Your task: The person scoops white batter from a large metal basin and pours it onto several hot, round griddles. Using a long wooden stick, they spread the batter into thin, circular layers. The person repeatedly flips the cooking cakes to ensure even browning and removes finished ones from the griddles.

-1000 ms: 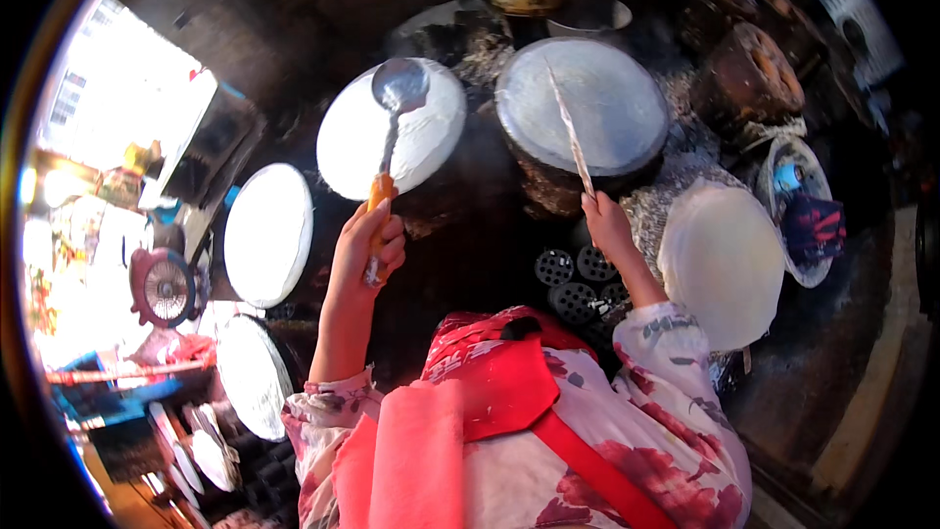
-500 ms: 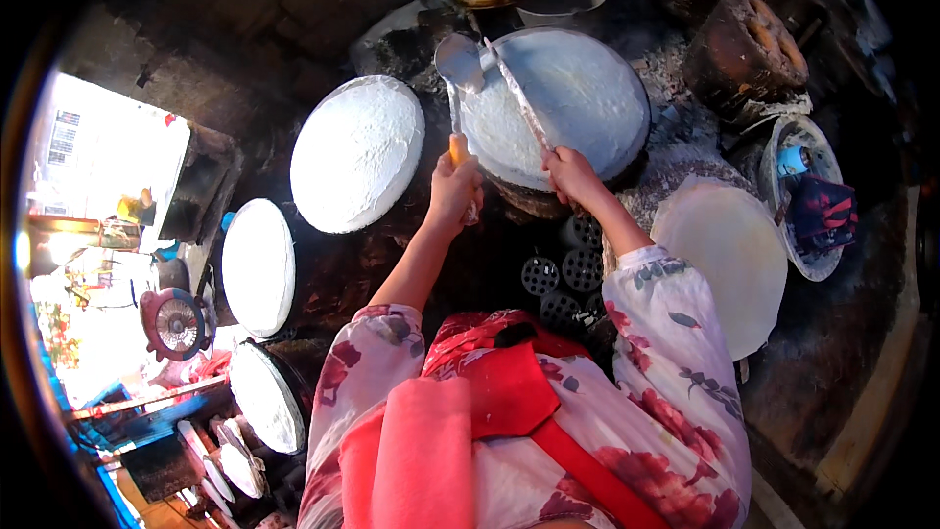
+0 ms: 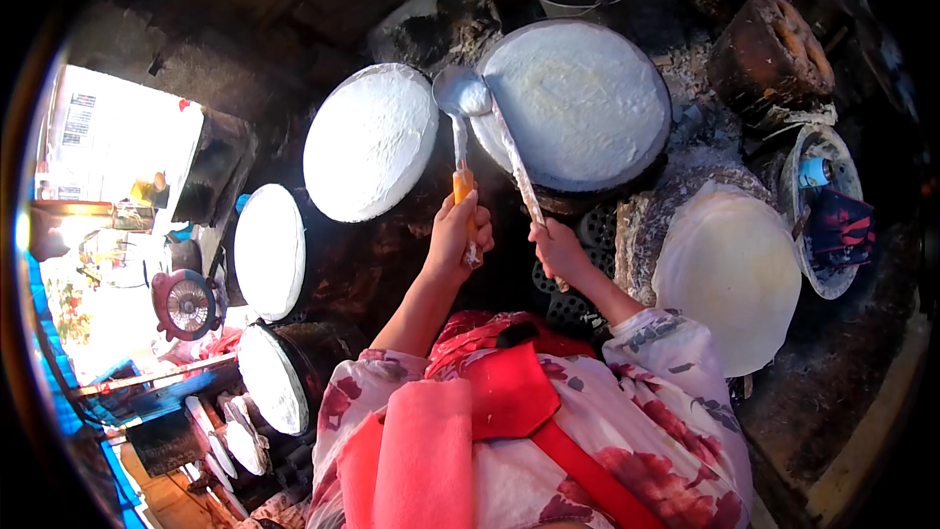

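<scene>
My left hand [image 3: 453,235] is closed round the yellow handle of a metal ladle [image 3: 449,88], whose bowl holds some white paste. In my right hand [image 3: 561,253] is a long, flat stick [image 3: 516,162] smeared with white. Its far end meets the right rim of the ladle's bowl. Both tools point away from me, by the left edge of a large round griddle [image 3: 669,108]. A white layer of batter [image 3: 578,98] covers that griddle. Left of the ladle, a second round plate [image 3: 370,142] is also coated white.
More white-coated round plates [image 3: 270,253] stand along the left. A pale, thin round sheet [image 3: 729,274] lies at right, near a basin [image 3: 832,279] holding a dark cloth. Coal briquettes [image 3: 568,309] sit below my right hand. A clay stove [image 3: 774,54] stands far right.
The stick's end has left the griddle's surface and come to the ladle's bowl. My right hand has drawn back toward me, and the view has shifted slightly.
</scene>
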{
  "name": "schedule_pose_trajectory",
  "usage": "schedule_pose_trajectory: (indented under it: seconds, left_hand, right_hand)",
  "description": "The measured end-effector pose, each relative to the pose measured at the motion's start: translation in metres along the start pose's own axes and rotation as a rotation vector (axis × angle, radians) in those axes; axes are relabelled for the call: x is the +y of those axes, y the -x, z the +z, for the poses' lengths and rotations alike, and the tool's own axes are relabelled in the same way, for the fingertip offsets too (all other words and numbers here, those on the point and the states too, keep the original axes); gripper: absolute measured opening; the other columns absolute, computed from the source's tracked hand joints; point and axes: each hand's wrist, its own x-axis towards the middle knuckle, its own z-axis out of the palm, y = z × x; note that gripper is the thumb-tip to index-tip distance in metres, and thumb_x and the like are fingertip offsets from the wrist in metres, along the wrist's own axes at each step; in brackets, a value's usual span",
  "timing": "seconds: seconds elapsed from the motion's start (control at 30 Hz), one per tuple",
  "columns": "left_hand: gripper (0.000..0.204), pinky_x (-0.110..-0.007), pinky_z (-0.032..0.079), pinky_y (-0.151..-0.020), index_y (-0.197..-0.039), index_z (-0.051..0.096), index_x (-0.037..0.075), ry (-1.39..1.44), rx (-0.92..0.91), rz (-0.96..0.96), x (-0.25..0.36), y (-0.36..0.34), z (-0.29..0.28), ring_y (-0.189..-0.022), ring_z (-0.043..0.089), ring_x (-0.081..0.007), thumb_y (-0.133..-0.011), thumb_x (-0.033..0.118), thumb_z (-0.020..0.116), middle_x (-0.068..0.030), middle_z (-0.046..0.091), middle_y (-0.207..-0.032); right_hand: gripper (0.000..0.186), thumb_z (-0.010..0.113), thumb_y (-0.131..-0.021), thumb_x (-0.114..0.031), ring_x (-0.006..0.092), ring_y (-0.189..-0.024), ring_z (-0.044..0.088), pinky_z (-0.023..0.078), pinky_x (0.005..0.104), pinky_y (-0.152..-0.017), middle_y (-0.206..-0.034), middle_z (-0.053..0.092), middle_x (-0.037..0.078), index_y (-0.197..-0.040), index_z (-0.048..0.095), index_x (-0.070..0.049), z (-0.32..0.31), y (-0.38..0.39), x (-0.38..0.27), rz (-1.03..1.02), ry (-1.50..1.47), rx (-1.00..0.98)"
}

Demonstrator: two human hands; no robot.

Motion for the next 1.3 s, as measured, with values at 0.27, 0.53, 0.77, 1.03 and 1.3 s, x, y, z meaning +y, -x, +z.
schedule_pose_trajectory:
  seconds: [0.27,0.53,0.77,1.03,1.3]
  left_hand:
    - [0.040,-0.020,0.029,-0.038,-0.134,0.034,0.008,0.599,-0.426,0.036,0.035,0.070,-0.033,-0.040,0.032,-0.0069,-0.097,0.022,0.039,0.0016,0.035,-0.065]
    - [0.033,-0.022,0.032,-0.039,-0.125,0.040,0.009,0.533,-0.372,0.064,0.055,0.103,-0.080,-0.042,0.035,-0.0074,-0.096,0.024,0.043,0.0007,0.036,-0.064]
    - [0.029,-0.022,0.030,-0.038,-0.120,0.046,0.011,0.311,-0.075,0.224,0.056,0.180,-0.137,-0.041,0.034,-0.0078,-0.094,0.024,0.047,0.0017,0.038,-0.063]
    - [0.035,-0.022,0.031,-0.039,-0.128,0.040,0.007,0.756,-0.029,0.303,0.003,0.292,-0.240,-0.044,0.036,-0.0086,-0.096,0.020,0.042,0.0004,0.038,-0.066]
    - [0.030,-0.023,0.033,-0.040,-0.123,0.044,0.006,1.091,0.035,0.455,-0.042,0.369,-0.280,-0.045,0.039,-0.0080,-0.095,0.018,0.044,0.0003,0.041,-0.066]
  right_hand:
    - [0.029,0.042,-0.096,-0.028,0.0075,-0.036,0.038,0.034,0.0238,-0.034,-0.054,0.042,0.000,-0.089,0.051,-0.002,0.021,0.019,-0.019,-0.213,-0.137,0.057]
    - [0.035,0.042,-0.096,-0.034,0.0105,-0.034,0.041,0.035,0.0261,-0.035,-0.053,0.045,0.002,-0.085,0.051,-0.001,0.011,0.001,-0.034,-0.200,-0.120,0.176]
    - [0.039,0.042,-0.096,-0.037,0.0128,-0.034,0.041,0.034,0.0272,-0.033,-0.054,0.045,0.003,-0.083,0.052,-0.002,0.004,-0.027,-0.008,-0.049,-0.112,0.016]
    - [0.035,0.046,-0.093,-0.037,0.0133,-0.037,0.041,0.035,0.0265,-0.033,-0.055,0.046,0.004,-0.087,0.052,-0.003,0.021,-0.011,-0.007,-0.110,-0.270,0.085]
    - [0.041,0.040,-0.095,-0.043,0.0123,-0.038,0.039,0.034,0.0246,-0.034,-0.057,0.043,0.002,-0.090,0.050,-0.004,0.057,-0.006,-0.005,-0.149,-0.246,0.200]
